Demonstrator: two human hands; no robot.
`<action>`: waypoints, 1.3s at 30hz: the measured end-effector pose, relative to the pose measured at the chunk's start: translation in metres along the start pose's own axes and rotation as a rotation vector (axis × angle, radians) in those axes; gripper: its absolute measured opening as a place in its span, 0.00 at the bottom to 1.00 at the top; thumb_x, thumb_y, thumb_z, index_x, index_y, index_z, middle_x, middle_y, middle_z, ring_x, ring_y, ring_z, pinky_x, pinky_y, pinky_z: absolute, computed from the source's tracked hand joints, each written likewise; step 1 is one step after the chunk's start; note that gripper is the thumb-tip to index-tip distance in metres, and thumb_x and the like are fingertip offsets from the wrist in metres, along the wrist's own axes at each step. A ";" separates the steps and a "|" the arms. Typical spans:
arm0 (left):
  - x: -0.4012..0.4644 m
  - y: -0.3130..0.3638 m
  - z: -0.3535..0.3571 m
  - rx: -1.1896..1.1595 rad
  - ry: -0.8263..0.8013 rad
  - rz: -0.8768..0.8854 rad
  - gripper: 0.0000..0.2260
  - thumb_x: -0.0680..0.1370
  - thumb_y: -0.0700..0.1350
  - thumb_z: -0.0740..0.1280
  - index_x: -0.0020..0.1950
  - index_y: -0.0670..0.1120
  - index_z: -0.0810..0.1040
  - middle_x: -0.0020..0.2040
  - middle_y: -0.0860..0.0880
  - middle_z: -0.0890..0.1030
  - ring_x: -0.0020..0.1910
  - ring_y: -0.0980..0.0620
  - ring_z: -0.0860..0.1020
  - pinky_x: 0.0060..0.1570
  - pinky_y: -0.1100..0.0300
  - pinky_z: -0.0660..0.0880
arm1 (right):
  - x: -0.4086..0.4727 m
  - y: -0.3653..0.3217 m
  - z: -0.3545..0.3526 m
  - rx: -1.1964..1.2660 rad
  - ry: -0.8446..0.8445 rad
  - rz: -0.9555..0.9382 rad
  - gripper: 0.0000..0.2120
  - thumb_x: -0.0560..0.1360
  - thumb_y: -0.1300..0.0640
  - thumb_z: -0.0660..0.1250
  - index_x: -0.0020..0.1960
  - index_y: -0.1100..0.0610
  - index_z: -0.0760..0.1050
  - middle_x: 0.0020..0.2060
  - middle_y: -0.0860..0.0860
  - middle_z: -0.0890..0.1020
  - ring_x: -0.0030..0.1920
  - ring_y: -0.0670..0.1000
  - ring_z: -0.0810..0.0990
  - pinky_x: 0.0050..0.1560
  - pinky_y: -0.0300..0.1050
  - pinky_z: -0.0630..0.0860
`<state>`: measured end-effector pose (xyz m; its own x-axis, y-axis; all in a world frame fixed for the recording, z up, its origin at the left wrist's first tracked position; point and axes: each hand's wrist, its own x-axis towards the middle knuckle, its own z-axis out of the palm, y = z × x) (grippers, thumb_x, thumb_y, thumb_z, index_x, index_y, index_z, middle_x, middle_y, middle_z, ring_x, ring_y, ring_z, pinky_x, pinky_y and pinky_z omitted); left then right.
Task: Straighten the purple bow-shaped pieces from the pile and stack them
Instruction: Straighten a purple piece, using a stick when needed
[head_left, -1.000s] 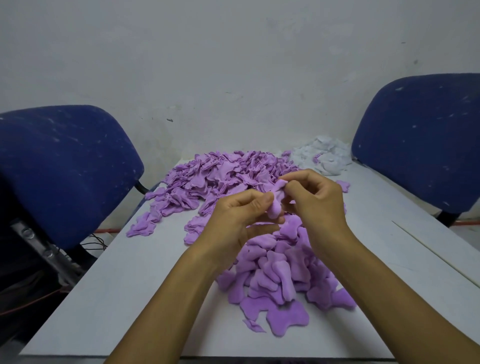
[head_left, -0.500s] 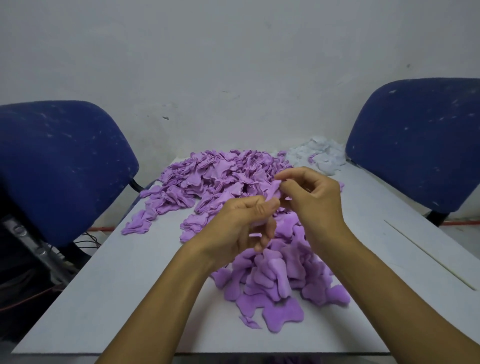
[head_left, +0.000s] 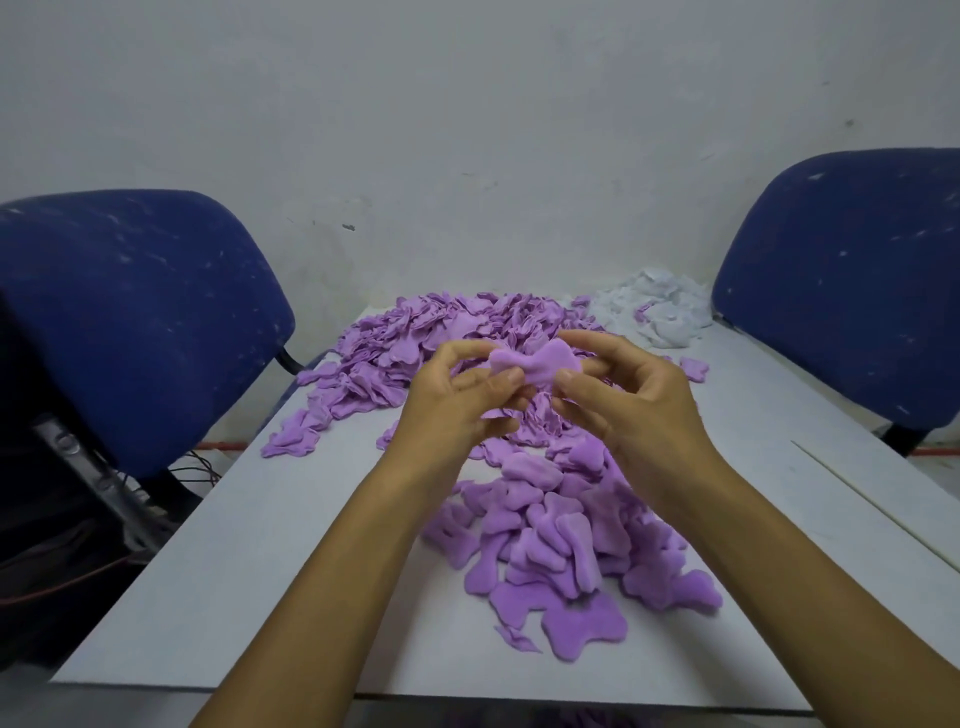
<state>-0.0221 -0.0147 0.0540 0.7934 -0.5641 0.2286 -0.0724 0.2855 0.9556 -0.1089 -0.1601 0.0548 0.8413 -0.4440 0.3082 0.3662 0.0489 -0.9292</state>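
While both hands hover above the middle of the surface (head_left: 270, 545), each grip pinches one wing of a single purple bow-shaped piece (head_left: 532, 362), which is spread flat between them in the air. On the left hand (head_left: 457, 410) the thumb presses the piece's left wing against curled fingers; on the right hand (head_left: 628, 400) the thumb and forefinger pinch the right wing, with the other fingers curled behind. The piece sits above the table, clear of the heaps below it.

Directly beneath and toward the near edge lies a loose near heap (head_left: 566, 540) of purple bow-shaped pieces, overlapping at all angles, with one flat piece (head_left: 582, 626) and a small scrap (head_left: 517, 639) at its front. Beyond the hands a far pile (head_left: 431, 338) of crumpled purple pieces spreads toward the wall, trailing off leftward to a lone cluster (head_left: 291, 439). At the far right corner sits a white heap (head_left: 654, 306) of similar pale scraps, and a stray purple piece (head_left: 693, 369) lies just beside it.

The surface is pale grey and matte, with a thin seam running along its right side. A blue fabric chair (head_left: 130, 322) stands on the left and another blue chair (head_left: 852, 280) on the right, both flecked with white lint. Behind them is a bare, scuffed whitish wall (head_left: 467, 130). Cables (head_left: 197, 467) hang below the left chair. No containers or readable writing show.
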 end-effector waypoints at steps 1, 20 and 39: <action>-0.001 -0.001 0.001 -0.039 0.001 -0.012 0.09 0.76 0.38 0.70 0.55 0.42 0.78 0.42 0.45 0.84 0.41 0.50 0.81 0.40 0.60 0.80 | -0.001 0.001 0.000 0.020 0.000 0.015 0.15 0.74 0.69 0.70 0.60 0.59 0.79 0.36 0.52 0.79 0.40 0.51 0.84 0.49 0.45 0.82; -0.006 -0.014 0.013 0.129 0.031 0.110 0.07 0.73 0.38 0.74 0.50 0.42 0.81 0.37 0.49 0.83 0.37 0.52 0.81 0.37 0.61 0.79 | -0.002 0.006 -0.007 -0.009 -0.121 0.266 0.05 0.75 0.58 0.70 0.46 0.60 0.84 0.39 0.54 0.81 0.43 0.50 0.81 0.44 0.44 0.81; -0.002 -0.021 0.018 -0.143 0.154 -0.090 0.07 0.76 0.35 0.68 0.38 0.42 0.77 0.29 0.48 0.75 0.29 0.53 0.73 0.30 0.62 0.74 | 0.007 0.003 -0.013 0.018 -0.226 0.424 0.09 0.69 0.47 0.76 0.46 0.50 0.83 0.39 0.51 0.82 0.37 0.50 0.81 0.38 0.46 0.80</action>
<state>-0.0328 -0.0336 0.0367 0.8766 -0.4702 0.1024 0.0801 0.3523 0.9324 -0.1067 -0.1747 0.0517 0.9827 -0.1757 -0.0587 -0.0229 0.1995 -0.9796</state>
